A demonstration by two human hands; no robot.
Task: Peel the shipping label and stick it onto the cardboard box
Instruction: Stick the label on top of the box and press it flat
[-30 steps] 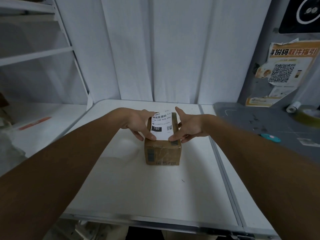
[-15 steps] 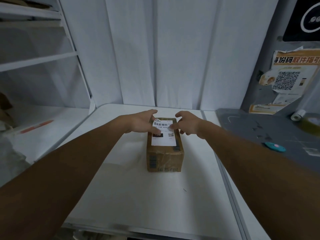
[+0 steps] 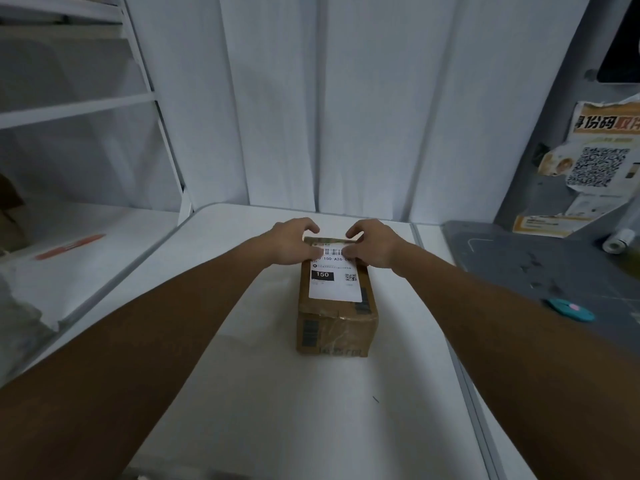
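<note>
A small brown cardboard box [image 3: 337, 332] stands on the white table [image 3: 263, 403], its short end facing me. A white shipping label [image 3: 334, 284] with a barcode, a black "150" block and a QR code lies flat on the box's top. My left hand [image 3: 292, 242] rests on the label's far left part, thumb pressing beside the barcode. My right hand [image 3: 372, 242] mirrors it on the far right, thumb on the barcode's other end. Both hands' fingers curl over the box's far edge, hiding the label's far corners.
A grey mat [image 3: 540, 268] covers the surface to the right, with a teal round object [image 3: 568, 310] and a small white roll [image 3: 618, 240] on it. Posters with a QR code [image 3: 601, 166] hang on the right wall. White shelving [image 3: 76, 109] stands at left.
The label, held tilted above the box a second ago, now lies flat on its top. Both hands slid from the near part of the label to its far end.
</note>
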